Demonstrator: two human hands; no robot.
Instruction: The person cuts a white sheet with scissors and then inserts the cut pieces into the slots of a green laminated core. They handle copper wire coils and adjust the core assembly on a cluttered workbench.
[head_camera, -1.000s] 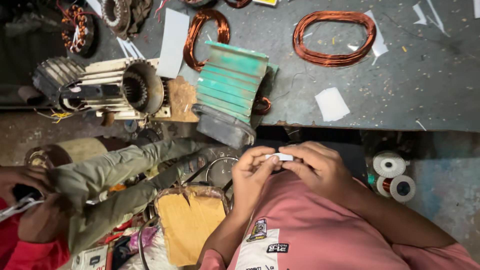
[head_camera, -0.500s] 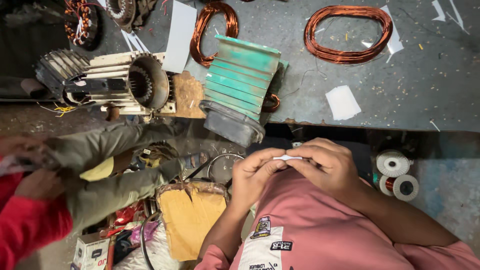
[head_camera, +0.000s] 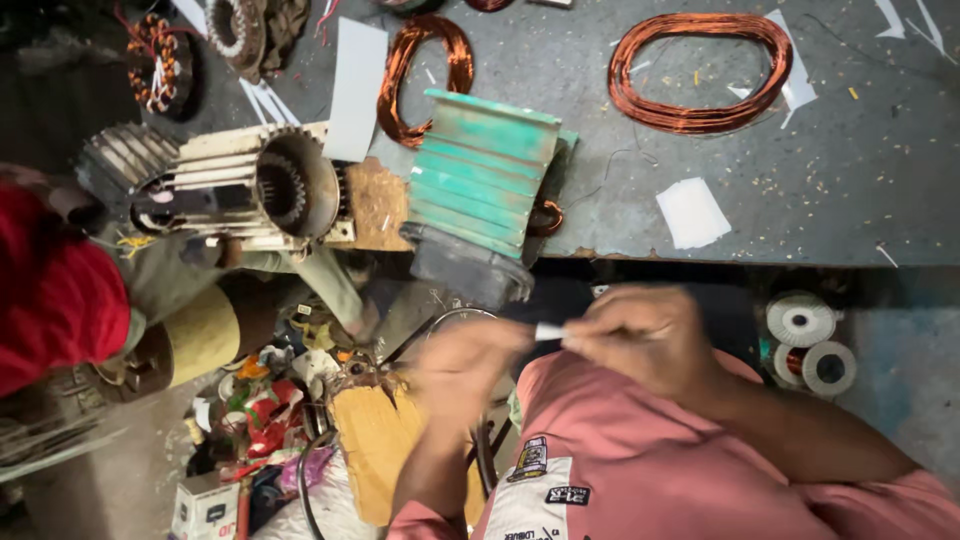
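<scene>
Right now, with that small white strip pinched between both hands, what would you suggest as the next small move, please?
Probably steady both hands. The left hand and right hand are blurred, and the white strip between them hangs over the lap, short of the workbench edge; the green motor housing lies just ahead.

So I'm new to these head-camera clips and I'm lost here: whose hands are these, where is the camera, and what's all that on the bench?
The camera sits on a person's head and looks down, so their pink shirt fills the bottom. Their left hand and right hand meet over a small white strip, pinched between the fingers; both are blurred. On the grey workbench lie a green motor housing, a pale finned motor housing, two copper wire coils and white paper pieces. The red sleeve at left belongs to someone else.
</scene>
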